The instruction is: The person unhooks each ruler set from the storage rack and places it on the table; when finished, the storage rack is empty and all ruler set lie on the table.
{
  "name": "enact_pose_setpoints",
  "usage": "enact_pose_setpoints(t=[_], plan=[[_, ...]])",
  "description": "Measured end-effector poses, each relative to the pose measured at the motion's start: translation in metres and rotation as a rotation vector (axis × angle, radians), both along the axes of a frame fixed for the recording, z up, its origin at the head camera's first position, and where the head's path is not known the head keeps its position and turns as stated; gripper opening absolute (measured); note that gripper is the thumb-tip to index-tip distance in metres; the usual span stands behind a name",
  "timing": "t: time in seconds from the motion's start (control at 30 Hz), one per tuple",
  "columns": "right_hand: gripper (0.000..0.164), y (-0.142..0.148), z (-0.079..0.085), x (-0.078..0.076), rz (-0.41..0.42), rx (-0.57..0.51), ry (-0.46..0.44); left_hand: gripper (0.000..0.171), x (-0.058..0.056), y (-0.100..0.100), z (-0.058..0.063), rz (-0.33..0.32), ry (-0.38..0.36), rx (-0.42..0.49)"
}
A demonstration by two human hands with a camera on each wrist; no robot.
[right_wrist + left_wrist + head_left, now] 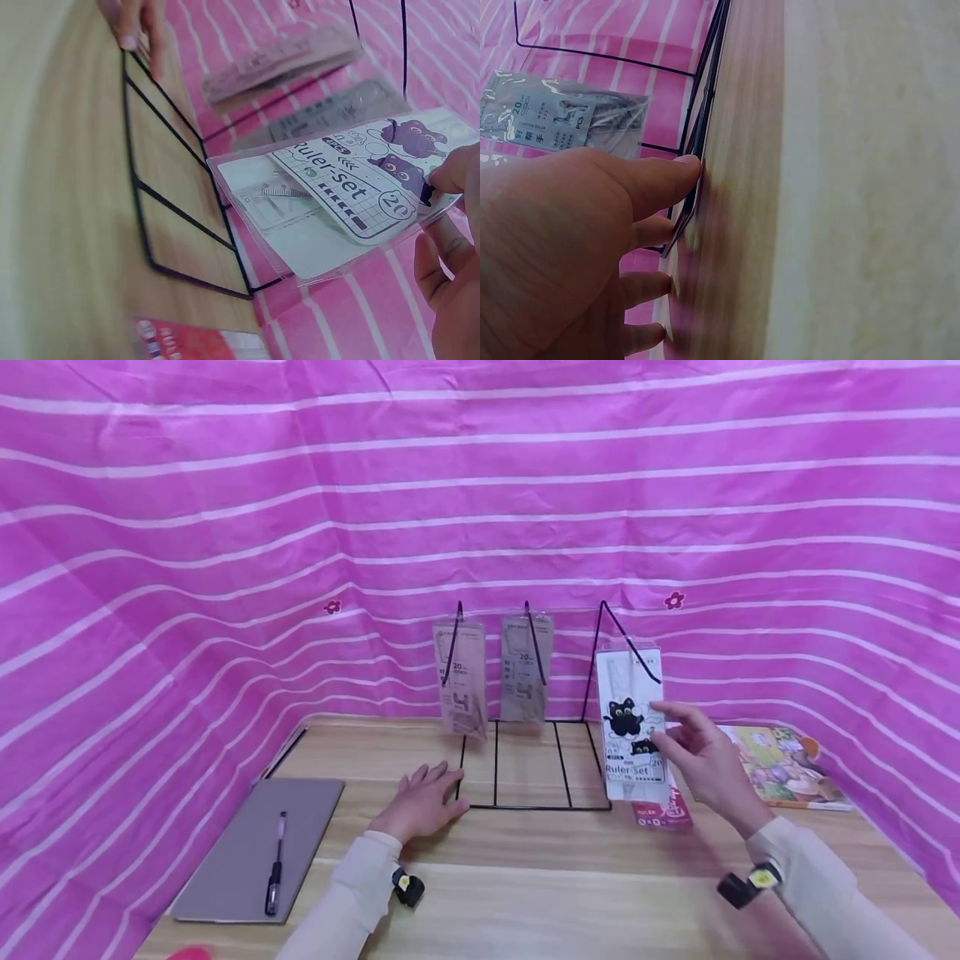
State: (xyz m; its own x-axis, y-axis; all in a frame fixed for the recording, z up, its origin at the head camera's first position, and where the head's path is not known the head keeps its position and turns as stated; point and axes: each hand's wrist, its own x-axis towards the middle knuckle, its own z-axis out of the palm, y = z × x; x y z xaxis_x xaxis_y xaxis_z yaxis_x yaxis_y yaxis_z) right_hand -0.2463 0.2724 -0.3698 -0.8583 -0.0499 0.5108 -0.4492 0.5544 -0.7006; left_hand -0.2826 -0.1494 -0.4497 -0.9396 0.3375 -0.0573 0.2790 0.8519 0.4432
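Pink striped cloth (480,460) hangs behind. The left hand (422,802), fingers loosely extended, touches the wire rack (540,808); on its rightmost hook (632,642), the ruler packet (626,756), probably light and slippery, is sensibly edge-pinched by the right hand (712,768).

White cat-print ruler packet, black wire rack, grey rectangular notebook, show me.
White cat-print ruler packet (626,722), head view: printed cat.
Black wire rack (540,808), head view: front base wire.
Grey rectangular notebook (243,854), head view: cover.
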Motion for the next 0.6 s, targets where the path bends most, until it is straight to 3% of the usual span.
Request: enact_pose_setpoints(t=[0.4,0.5,0.6], plan=[[0.055,0.013,0.0,0.079,0.114,0.002,0.072,0.064,-0.006,-0.004,0.001,-0.005,0.007,-0.014],[0.06,0.016,-0.005,0.101,0.117,0.015,0.064,0.064,-0.007,-0.003,0.001,-0.015,0.004,-0.017],[0.061,0.022,-0.018,0.123,0.123,0.036,0.0,0.065,-0.007,-0.004,0.002,-0.023,-0.002,-0.017]])
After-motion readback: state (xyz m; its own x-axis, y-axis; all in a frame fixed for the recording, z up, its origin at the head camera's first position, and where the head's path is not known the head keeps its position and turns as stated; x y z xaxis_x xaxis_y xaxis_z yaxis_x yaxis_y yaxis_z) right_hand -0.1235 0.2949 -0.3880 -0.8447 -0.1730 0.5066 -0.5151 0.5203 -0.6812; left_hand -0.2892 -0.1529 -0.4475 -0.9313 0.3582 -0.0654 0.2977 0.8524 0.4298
